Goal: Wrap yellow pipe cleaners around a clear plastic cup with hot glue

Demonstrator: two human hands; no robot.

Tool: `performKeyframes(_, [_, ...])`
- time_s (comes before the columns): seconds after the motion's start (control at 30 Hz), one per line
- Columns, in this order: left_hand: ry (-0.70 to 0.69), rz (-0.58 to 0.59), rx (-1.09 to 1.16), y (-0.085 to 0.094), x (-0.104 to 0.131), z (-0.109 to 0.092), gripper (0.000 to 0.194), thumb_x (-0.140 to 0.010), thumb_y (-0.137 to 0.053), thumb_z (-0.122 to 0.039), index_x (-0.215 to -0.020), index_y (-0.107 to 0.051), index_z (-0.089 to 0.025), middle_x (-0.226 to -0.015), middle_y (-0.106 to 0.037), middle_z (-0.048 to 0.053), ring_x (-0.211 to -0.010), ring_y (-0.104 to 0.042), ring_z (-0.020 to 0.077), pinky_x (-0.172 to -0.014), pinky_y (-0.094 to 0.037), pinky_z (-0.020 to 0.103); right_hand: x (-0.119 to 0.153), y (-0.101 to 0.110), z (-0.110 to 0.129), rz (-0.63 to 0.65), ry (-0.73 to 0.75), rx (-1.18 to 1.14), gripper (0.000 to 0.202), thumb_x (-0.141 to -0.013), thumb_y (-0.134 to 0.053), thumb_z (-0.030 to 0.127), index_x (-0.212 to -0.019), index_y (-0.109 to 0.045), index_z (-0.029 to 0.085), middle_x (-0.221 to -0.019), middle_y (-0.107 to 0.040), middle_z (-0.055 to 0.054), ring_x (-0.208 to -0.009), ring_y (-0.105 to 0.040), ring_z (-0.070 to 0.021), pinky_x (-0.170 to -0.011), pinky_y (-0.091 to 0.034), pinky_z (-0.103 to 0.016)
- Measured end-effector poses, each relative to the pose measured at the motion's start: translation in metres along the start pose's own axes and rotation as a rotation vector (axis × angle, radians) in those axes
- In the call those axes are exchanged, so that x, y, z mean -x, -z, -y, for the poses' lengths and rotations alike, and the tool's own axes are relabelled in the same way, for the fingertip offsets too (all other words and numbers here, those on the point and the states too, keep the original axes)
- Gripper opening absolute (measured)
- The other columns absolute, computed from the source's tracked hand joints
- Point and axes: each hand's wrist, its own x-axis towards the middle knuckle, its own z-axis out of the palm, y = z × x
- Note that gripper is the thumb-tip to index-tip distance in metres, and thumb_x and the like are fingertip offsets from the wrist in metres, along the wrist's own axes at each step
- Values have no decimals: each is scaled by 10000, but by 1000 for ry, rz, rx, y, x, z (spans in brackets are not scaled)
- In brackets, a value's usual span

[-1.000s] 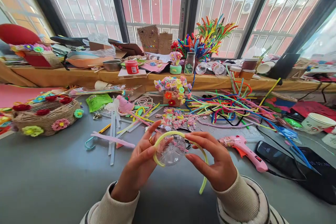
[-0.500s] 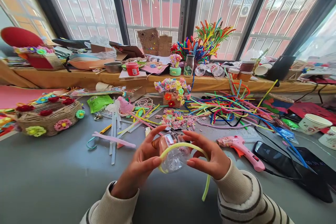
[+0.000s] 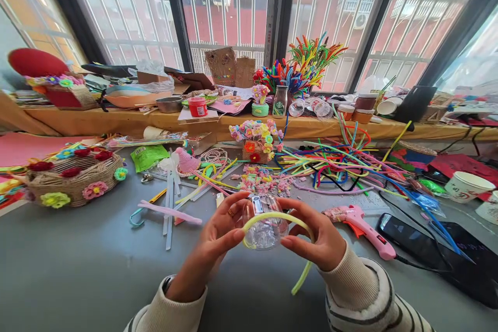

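Note:
A clear plastic cup (image 3: pixel 265 233) is held tilted between both hands above the grey table. My left hand (image 3: pixel 222 228) grips its left side, the thumb pressing on a yellow pipe cleaner (image 3: pixel 272 215). That pipe cleaner arches across the cup's near side, and its free end hangs down below my right hand (image 3: pixel 317 233). The right fingers are closed on the cup's right side and on the pipe cleaner. Part of the cup's far side is hidden by the fingers.
To the right lie a pink glue gun (image 3: pixel 365 228) and a black phone (image 3: pixel 412 241). Glue sticks (image 3: pixel 169 212) and a lilac strip (image 3: pixel 171 212) lie left of the hands. Beyond are loose pipe cleaners (image 3: pixel 334 161), a flower-covered box (image 3: pixel 254 149) and a twine basket (image 3: pixel 78 181).
The cup has turned slightly between the hands and shifted a little to the right. The pipe cleaner's hanging end has swung left. The whole view has shifted slightly.

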Motion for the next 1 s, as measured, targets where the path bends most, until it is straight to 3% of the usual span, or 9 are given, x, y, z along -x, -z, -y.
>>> performKeyframes(0.23, [-25,-81,-110,0,0,1,391,-649,-637,-299,-1030,-569,-242,-1040,-576,66,-1020,-474,251,-843,-366,327,0,1,1,-67,7,69,491,-609,-654,239,-1076,-506,202,-985,-557,-61,-734,-510,-117,-562,-478,-216])
performKeyframes(0.7, [0,-105,-70,0,-2,2,377,-646,-637,-310,-1012,-581,-238,-982,-609,64,-1003,-498,254,-852,-365,347,0,-1,1,-103,-97,-90,481,-611,-664,270,-1063,-519,195,-972,-571,-61,-733,-562,-116,-563,-495,-212])
performKeyframes(1.0, [-12,-298,-74,-1,-7,0,199,-700,-586,-287,-862,-633,-181,-932,-633,68,-926,-533,215,-829,-389,330,-2,1,-3,-108,-164,-114,513,-608,-670,313,-1075,-504,181,-766,-581,-25,-678,-557,-121,-519,-489,-225])
